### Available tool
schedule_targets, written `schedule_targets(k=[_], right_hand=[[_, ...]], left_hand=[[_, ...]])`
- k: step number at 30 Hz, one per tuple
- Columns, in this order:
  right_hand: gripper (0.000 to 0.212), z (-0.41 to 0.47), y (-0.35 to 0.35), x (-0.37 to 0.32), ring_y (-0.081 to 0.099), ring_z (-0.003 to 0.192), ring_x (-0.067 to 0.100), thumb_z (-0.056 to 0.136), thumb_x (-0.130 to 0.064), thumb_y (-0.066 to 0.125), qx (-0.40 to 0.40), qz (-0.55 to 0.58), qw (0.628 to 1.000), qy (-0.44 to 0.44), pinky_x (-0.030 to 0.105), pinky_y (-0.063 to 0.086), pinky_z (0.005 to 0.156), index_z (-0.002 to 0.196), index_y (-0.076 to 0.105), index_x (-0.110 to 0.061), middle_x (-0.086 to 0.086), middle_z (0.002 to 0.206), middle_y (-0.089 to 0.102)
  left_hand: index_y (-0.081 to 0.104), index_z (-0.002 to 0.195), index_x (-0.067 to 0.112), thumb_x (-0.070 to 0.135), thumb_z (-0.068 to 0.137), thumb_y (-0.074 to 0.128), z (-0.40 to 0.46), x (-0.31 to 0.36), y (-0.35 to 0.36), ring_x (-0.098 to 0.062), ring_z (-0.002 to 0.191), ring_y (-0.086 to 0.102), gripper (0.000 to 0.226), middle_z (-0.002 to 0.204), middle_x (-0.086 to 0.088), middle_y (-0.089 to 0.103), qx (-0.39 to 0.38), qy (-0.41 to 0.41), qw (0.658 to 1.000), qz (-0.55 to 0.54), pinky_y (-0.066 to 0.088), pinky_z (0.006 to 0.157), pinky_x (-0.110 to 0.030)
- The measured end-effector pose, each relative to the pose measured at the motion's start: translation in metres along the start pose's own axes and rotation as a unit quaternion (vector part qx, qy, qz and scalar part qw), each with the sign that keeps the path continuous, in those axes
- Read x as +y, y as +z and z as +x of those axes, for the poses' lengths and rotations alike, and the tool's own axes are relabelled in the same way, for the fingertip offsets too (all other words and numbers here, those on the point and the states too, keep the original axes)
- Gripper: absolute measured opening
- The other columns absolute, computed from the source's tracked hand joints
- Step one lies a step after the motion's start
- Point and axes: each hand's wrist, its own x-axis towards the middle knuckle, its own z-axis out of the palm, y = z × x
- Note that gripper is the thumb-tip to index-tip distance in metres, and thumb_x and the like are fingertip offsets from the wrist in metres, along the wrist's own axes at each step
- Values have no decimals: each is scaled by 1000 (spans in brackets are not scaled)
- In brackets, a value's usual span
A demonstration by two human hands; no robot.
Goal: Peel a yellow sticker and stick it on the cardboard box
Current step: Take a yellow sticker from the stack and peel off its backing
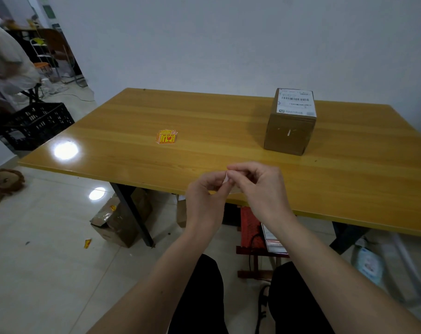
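Note:
My left hand [206, 189] and my right hand [257, 186] meet over the table's near edge, fingertips pinched together on a small sticker [227, 179]; only its white backing edge shows between the fingers. A small pile of yellow stickers [166, 136] with red print lies on the wooden table [204, 116], well left of and beyond my hands. The cardboard box [290, 131] stands upright at the far right of the table, with a white shipping label [296, 103] on its top.
Under the table are cardboard boxes [118, 220] and a red stool [250, 227]. A yellow sticker [87, 243] lies on the tiled floor. A black crate [36, 124] and a plush lion [4, 182] sit at the left. A person moves at the far left.

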Motion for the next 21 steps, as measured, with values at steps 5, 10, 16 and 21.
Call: schedule_targets(k=[5,10,16,21], right_hand=[[7,0,-1,-1,65,72,2,84,-18,68,0,11,1000,9,16,52,66,85,75,-17,-9,72,69],[11,2,-1,3,64,73,7,87,-15,64,-5,24,999,24,27,51,70,85,74,-19,-9,72,68],[18,1,-1,3,61,74,6,91,-11,57,-18,23,999,21,27,50,74,92,72,-19,-9,72,64],[16,0,0,2,61,88,7,90,-16,60,-10,-18,1000,7,17,50,76,100,72,-18,-6,92,67]], left_hand=[[76,92,24,20,86,66,-1,1,-1,-6,79,67,12,84,8,75,-9,4,1000,22,48,68,-6],[74,89,22,14,85,67,-1,4,-1,-1,76,65,11,77,16,69,15,-25,1000,-5,50,66,-5],[74,90,20,15,85,67,0,3,0,0,75,65,10,76,16,69,20,-18,999,19,47,65,-3],[75,87,18,17,85,68,0,4,0,2,73,64,8,75,13,70,37,-8,999,29,46,66,-2]])
